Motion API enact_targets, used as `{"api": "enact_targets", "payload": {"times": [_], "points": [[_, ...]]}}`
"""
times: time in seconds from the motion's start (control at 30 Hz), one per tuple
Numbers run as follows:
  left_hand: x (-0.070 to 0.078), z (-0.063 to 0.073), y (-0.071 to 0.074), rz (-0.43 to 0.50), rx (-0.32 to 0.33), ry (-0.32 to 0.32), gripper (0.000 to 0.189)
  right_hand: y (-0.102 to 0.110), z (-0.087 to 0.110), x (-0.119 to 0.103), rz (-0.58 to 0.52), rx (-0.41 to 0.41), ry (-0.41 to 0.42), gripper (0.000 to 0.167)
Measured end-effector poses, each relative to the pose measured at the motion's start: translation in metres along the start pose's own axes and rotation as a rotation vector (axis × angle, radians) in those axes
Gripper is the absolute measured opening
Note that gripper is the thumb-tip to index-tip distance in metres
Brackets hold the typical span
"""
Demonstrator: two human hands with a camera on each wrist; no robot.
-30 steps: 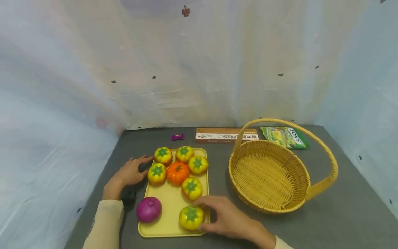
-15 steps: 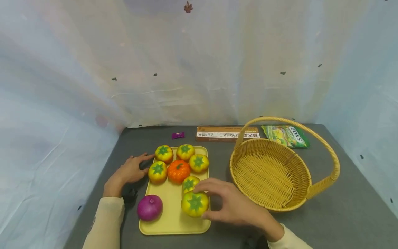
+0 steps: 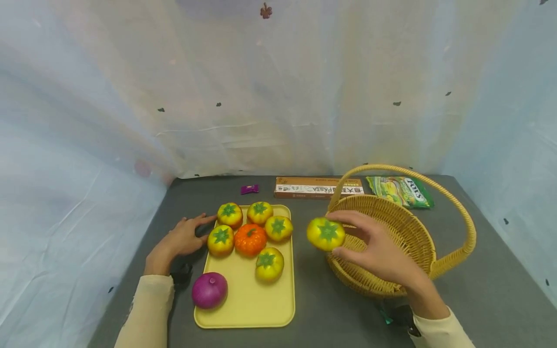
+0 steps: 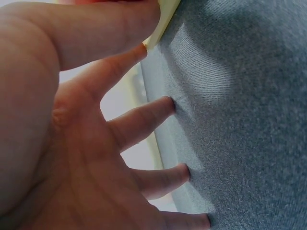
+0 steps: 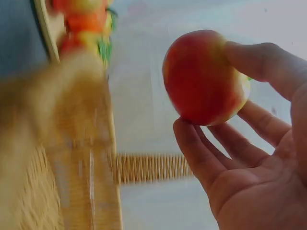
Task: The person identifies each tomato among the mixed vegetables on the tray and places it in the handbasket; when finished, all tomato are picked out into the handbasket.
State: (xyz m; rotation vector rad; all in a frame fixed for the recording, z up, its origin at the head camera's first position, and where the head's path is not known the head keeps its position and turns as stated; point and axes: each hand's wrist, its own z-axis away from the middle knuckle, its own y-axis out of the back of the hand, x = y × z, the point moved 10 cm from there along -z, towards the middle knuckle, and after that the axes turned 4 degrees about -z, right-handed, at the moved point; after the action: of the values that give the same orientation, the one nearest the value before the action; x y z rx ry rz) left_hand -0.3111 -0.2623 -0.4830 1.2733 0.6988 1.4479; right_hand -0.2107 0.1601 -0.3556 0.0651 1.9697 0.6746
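From the head, the right hand (image 3: 378, 246) pinches a round yellow persimmon-like fruit with a green star-shaped cap (image 3: 326, 234) between thumb and fingers, over the near-side gap between the rectangular pale-yellow tray (image 3: 243, 311) and the round golden wicker basket (image 3: 409, 229). Gripping it from the side keeps the cap uppermost. Beneath and beyond that hand lies the basket, its tall arched handle (image 3: 470, 232) leaning away to the right, which leaves the approach from the tray side unobstructed. The left hand (image 3: 182, 238) grips nothing; it lies relaxed at the tray's left edge, probably to steady it. Just right of its fingers sit five similar yellow fruits (image 3: 269, 265), grouped about a ribbed orange pumpkin (image 3: 250, 240); a glossy purple onion (image 3: 210, 290) is nearer the wearer.

At the left wrist, the fingers are spread with their tips on the grey cloth-textured tabletop (image 4: 249, 120), seemingly as a prop, while the thumb lies by the tray's edge.

At the right wrist, thumb and fingertips press opposite sides of the fruit, its red underside exposed; this light hold suits a rounded shape. The blurred basket is left of the fingers.
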Motion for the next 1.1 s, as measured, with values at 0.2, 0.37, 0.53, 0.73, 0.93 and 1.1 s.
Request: {"api": "enact_targets", "payload": {"times": [0.2,0.37,0.53,0.73,0.93,1.1], "points": [[0.0,0.001,0.001,0.0,0.001,0.0,0.065,0.03,0.009,0.018,0.112,0.083,-0.06,0.058],[0.0,0.002,0.003,0.003,0.0,0.005,0.065,0.032,0.012,0.031,0.14,0.075,-0.114,0.055],[0.001,0.001,0.003,0.007,-0.001,0.005,0.065,0.031,0.014,0.039,0.166,0.066,-0.166,0.055],[0.002,-0.001,0.003,0.006,-0.002,-0.001,0.065,0.028,0.021,0.051,0.141,0.084,-0.218,0.057],[0.001,0.0,0.004,-0.001,-0.001,-0.001,0.065,0.023,0.022,0.066,0.144,0.098,-0.26,0.057],[0.001,0.001,0.002,0.003,-0.003,-0.002,0.065,0.016,0.023,0.079,0.224,0.067,-0.304,0.057]]}}
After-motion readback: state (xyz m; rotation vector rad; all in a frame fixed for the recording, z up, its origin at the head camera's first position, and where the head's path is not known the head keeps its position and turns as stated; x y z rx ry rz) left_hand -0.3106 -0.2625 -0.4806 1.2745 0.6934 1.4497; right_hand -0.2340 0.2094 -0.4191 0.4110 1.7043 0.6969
